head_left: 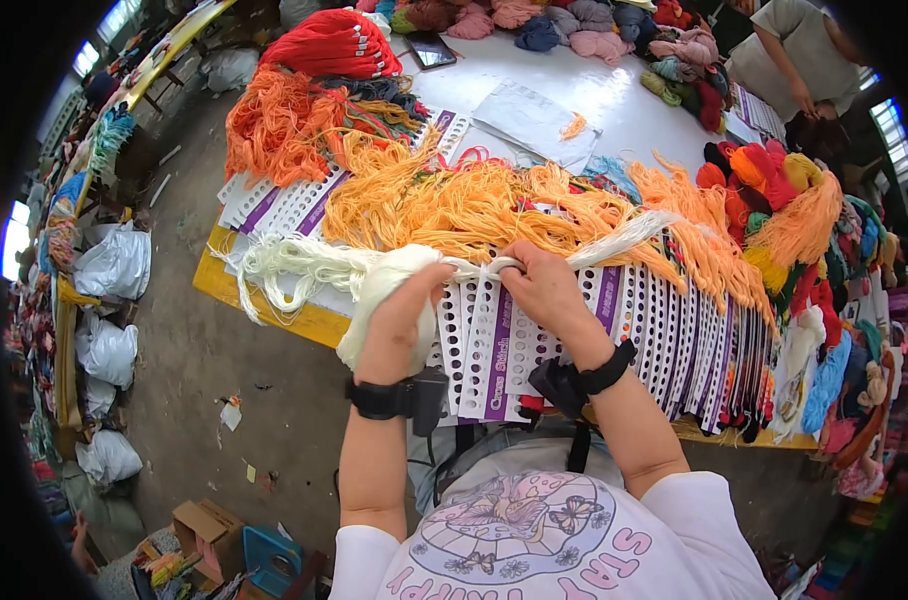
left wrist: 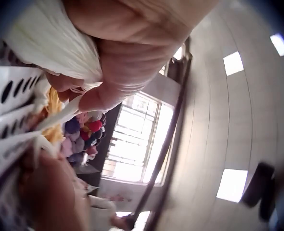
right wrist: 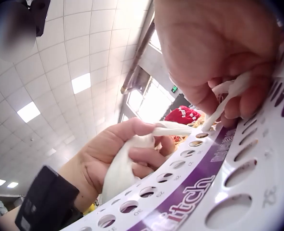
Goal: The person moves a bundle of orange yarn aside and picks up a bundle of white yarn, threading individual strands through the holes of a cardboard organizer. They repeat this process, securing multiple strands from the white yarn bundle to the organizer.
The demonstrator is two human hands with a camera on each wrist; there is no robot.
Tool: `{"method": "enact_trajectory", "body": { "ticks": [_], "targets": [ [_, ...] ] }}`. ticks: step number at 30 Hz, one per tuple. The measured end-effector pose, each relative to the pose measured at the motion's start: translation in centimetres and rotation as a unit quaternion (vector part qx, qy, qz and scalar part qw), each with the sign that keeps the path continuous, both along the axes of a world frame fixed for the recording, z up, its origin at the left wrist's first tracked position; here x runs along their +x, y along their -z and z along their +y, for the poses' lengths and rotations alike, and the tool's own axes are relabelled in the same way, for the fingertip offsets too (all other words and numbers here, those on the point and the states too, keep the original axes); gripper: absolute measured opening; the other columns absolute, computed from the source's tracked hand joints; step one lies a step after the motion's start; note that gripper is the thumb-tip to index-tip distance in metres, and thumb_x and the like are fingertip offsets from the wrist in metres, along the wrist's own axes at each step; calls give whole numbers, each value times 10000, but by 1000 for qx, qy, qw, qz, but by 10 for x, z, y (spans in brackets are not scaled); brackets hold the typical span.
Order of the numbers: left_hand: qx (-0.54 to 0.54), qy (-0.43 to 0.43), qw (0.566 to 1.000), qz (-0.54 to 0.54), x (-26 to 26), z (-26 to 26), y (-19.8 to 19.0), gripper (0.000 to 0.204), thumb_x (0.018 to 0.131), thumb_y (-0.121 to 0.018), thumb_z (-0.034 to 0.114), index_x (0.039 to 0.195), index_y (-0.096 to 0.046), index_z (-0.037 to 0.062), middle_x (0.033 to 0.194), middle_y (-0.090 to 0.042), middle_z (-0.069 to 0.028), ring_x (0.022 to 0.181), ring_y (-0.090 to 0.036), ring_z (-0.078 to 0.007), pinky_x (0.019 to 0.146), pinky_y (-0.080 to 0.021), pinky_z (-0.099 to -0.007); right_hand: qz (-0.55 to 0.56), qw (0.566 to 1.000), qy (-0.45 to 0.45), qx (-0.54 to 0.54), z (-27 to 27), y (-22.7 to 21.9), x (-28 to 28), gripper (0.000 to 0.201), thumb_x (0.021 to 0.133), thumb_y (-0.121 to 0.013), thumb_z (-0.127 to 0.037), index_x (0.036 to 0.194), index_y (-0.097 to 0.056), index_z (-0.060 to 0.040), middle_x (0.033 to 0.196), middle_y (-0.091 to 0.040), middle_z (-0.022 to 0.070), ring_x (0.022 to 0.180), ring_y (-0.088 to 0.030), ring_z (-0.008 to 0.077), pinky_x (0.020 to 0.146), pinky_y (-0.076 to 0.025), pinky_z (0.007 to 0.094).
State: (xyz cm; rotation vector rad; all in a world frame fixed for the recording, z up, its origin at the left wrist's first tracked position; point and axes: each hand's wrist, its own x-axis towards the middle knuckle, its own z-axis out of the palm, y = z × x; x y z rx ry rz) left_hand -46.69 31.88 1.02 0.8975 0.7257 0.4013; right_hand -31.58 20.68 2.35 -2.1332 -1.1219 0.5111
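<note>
A cream-white skein of thread (head_left: pixel 386 290) hangs from the left hand (head_left: pixel 399 320), its strands pinched between thumb and fingers. Close to its right, the right hand (head_left: pixel 546 290) pinches the same white strand, which stretches between the two hands above punched cards (head_left: pixel 498 345) printed "Cross Stitch". In the left wrist view the thumb of the left hand (left wrist: pixel 127 57) presses on the white strand (left wrist: pixel 60 115). The right wrist view has the right hand (right wrist: pixel 219 57) holding a twisted white strand (right wrist: pixel 223 103) at a card hole. White threads continue right over orange thread (head_left: pixel 474 200).
Orange-red thread (head_left: pixel 284 125) and a red bundle (head_left: pixel 329 45) lie at the table's back left, near a phone (head_left: pixel 431 50). More coloured skeins (head_left: pixel 774 180) are piled at the right. Another person (head_left: pixel 799 60) is at the far right. The table's yellow edge (head_left: pixel 274 315) runs along the left front.
</note>
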Motion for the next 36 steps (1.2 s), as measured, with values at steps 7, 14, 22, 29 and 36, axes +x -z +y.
{"method": "enact_trajectory", "body": {
  "ticks": [7,14,22,29,36],
  "targets": [
    [-50,129,982,-126,1,5,-9,173,771,-589,189,830,-587,26,579,-490,8,508,-452,-82,502,-368,-192,16,999,-29,23,-6,-18,-6,150,706,-576,-114,843,-541,-64,694,-575,124,659,-576,284,600,-449,354],
    [466,223,856,7,12,-1,-7,245,739,-679,223,895,-596,53,707,-572,6,633,-541,-63,537,-432,-224,-4,976,-65,208,-2,3,-8,138,734,-547,-29,857,-581,-79,730,-545,112,681,-557,253,587,-435,332],
    [-112,-129,971,-170,-63,107,-33,173,822,-587,199,925,-581,59,678,-492,22,484,-397,-61,487,-363,-194,-40,981,48,181,3,13,-5,104,774,-537,-72,859,-586,-39,714,-537,89,644,-535,220,573,-413,310],
    [530,-175,797,230,-44,65,-21,324,855,-517,350,1017,-588,78,900,-594,-49,841,-552,-165,774,-421,-292,-3,994,13,111,4,6,-5,147,758,-539,-162,721,-600,-34,649,-542,128,639,-545,284,566,-423,360],
    [777,31,609,158,7,2,29,256,787,-548,228,992,-585,79,956,-581,-141,919,-524,-343,835,-394,-439,-59,989,-29,130,0,9,-6,119,693,-658,-214,746,-622,-114,702,-556,44,622,-561,204,553,-441,307]
  ]
}}
